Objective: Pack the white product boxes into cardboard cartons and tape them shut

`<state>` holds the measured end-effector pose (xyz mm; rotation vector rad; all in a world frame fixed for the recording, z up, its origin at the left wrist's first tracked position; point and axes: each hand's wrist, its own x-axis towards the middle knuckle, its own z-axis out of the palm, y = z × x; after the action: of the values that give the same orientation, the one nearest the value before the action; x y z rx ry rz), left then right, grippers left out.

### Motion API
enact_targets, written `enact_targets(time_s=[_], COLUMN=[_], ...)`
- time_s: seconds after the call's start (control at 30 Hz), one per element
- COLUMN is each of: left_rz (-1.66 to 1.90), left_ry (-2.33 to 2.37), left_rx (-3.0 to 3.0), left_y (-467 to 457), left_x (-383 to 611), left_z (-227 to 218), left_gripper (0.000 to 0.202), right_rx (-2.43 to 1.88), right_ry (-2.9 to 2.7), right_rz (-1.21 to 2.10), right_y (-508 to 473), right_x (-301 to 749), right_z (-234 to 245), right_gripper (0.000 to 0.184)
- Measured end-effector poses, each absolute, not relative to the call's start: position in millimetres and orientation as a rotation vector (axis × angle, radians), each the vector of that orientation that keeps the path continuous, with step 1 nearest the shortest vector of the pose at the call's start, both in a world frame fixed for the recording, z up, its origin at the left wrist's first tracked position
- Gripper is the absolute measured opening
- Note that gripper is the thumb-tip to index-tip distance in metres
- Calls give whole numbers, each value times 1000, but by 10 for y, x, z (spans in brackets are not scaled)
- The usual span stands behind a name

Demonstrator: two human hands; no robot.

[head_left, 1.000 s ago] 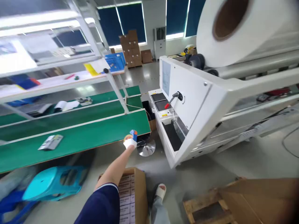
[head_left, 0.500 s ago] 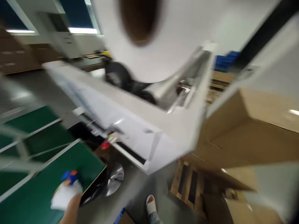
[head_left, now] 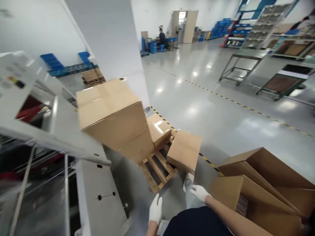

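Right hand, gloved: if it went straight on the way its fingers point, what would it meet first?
The right hand points up-left toward the small cardboard box leaning at the wooden pallet; probably that box first, though depth is unclear.

1. Left hand [head_left: 156, 209], white-gloved, fingers extended, holds nothing; positioned low beside the grey machine cabinet [head_left: 98, 193].
2. Right hand [head_left: 199, 193], gloved and empty, near the open carton [head_left: 261, 190].
3. Wooden pallet [head_left: 157, 167] carries stacked cardboard boxes [head_left: 115, 118].
4. Small box [head_left: 184, 150] rests tilted at the pallet's edge.
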<state>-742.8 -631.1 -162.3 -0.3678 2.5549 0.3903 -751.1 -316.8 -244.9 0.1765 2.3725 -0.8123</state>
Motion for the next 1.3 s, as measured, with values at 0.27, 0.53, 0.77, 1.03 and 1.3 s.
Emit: enact_targets(time_s=[0.27,0.53,0.77,1.03,1.3], left_rz=[75,-173,-141,57,-147], left_ry=[2354,2432,2363,2237,1981], left_rx=[101,789,1338,1405,1031], left_y=[-4704,-3389,-2440,-2245,-1653], left_x=[-8989,-11163,-12806,-13309,-13918], left_z=[-2502,-3248,-4758,-5281,-4999], left_gripper=[70,69,68,80,48], right_rx=[415,152,109,220,476], right_ry=[2374,2720,2951,2914,2550], right_rz=[-736,-718,-750,-721,-719], right_y=[-1509,-936,-771,-830,-461], right_x=[-8307,-10036,-11721,-12082,-12652], right_z=[-3019,-3812,-5003,-5369,-5209], right_gripper=[71,70,67,69,38])
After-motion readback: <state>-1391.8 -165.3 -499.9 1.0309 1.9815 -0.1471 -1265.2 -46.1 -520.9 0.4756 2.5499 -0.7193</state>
